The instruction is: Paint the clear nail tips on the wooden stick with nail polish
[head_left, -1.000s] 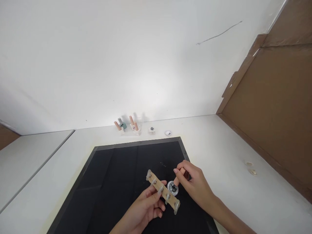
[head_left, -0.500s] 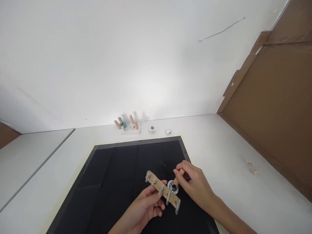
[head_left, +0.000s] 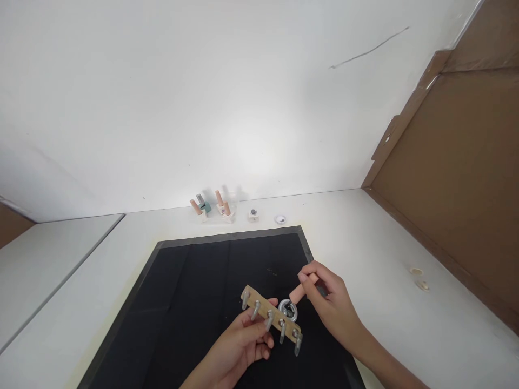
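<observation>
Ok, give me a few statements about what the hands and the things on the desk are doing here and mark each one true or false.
1. The left hand holds a wooden strip with clear nail tips fixed along it. True.
2. The right hand is empty. False: it pinches a small peach-coloured handle, tilted down toward the small round pot.
3. The black mat lies under both hands. True.
4. The small bottles stand on the black mat. False: they stand on the white desk beyond the mat, close to the wall.
5. The small round pot sits at the far left of the mat. False: it sits near the mat's right side, just behind the wooden strip.
</observation>
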Demonstrator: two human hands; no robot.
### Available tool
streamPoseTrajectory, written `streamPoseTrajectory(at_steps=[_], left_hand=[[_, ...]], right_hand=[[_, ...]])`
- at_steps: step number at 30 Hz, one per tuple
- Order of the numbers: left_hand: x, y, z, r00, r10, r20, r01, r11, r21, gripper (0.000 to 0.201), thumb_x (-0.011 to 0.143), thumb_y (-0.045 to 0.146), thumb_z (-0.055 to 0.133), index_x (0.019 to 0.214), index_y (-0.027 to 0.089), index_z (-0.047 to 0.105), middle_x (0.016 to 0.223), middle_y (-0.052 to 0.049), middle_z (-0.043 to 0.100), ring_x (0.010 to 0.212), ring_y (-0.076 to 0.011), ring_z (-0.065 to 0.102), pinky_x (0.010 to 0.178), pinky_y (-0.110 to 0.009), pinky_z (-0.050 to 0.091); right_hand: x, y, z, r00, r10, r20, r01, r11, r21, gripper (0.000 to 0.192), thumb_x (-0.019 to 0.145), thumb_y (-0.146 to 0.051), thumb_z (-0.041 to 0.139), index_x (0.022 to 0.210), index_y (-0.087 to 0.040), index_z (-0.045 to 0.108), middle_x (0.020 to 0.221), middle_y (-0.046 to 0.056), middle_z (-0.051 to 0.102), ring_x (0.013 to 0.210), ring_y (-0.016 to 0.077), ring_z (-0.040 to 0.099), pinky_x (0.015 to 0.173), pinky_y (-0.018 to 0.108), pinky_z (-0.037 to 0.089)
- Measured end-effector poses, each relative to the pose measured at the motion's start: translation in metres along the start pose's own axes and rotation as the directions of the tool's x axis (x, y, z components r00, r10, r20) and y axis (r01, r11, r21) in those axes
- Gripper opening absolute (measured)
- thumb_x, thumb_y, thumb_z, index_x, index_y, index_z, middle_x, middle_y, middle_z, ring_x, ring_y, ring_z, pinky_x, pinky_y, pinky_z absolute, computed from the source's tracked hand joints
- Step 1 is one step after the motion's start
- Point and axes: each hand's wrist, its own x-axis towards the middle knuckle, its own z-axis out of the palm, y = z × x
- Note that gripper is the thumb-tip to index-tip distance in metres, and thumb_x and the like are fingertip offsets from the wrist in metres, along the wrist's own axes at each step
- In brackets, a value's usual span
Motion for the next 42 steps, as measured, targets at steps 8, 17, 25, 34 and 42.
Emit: streamPoseTrajectory(at_steps=[8,17,25,34,42], left_hand=[[0.0016,-0.0002,-0.0005,1.000,-0.002,0.003,0.002,1.000,0.011,0.054,0.061,0.029,0.077,0.111,0.016,0.062,0.058,0.001,0.055,0.053,-0.0081,0.049,0.054,-0.022,0.038],[0.0010,0.0011,0.0030,1.000,0.003,0.004,-0.003,1.000,0.014,0.054,0.059,0.031,0.078,0.108,0.016,0.064,0.055,0.002,0.054,0.050,-0.0070,0.047,0.053,-0.021,0.036],[0.0015,0.0004,0.0020,1.000,0.009,0.012,-0.009,1.000,0.016,0.050,0.062,0.029,0.076,0.108,0.015,0.064,0.057,0.002,0.053,0.051,-0.0072,0.047,0.053,-0.022,0.035],[0.0026,-0.0008,0.0015,1.000,0.009,0.013,-0.010,1.000,0.017,0.052,0.063,0.028,0.076,0.111,0.016,0.062,0.056,0.002,0.053,0.050,-0.0073,0.047,0.053,-0.022,0.036],[-0.0007,0.0002,0.0030,1.000,0.009,0.012,-0.010,1.000,0.015,0.051,0.061,0.027,0.076,0.109,0.016,0.063,0.056,0.003,0.052,0.051,-0.0073,0.046,0.053,-0.022,0.035]], right_hand=[[0.0015,0.0063,0.0006,0.987,0.128,0.094,-0.150,0.945,0.292,0.022,0.088,-0.039,0.048,0.079,-0.020,0.053,0.060,-0.004,0.048,0.050,0.0093,0.045,0.049,0.021,0.039],[0.0001,0.0015,0.0010,0.979,0.131,0.155,-0.170,0.947,0.272,0.026,0.086,-0.044,0.048,0.081,-0.019,0.052,0.062,-0.002,0.052,0.050,0.0108,0.046,0.048,0.023,0.041],[0.0016,0.0006,0.0010,0.980,0.120,0.159,-0.161,0.948,0.273,0.026,0.086,-0.044,0.050,0.079,-0.019,0.053,0.061,-0.002,0.053,0.050,0.0101,0.047,0.048,0.022,0.042],[0.0031,-0.0007,0.0014,0.983,0.105,0.153,-0.140,0.960,0.242,0.026,0.087,-0.044,0.048,0.078,-0.020,0.051,0.062,-0.002,0.055,0.050,0.0112,0.051,0.049,0.022,0.045],[0.0024,-0.0006,0.0012,0.982,0.104,0.156,-0.138,0.964,0.225,0.023,0.088,-0.041,0.047,0.077,-0.021,0.051,0.059,-0.002,0.051,0.050,0.0114,0.050,0.051,0.023,0.046]])
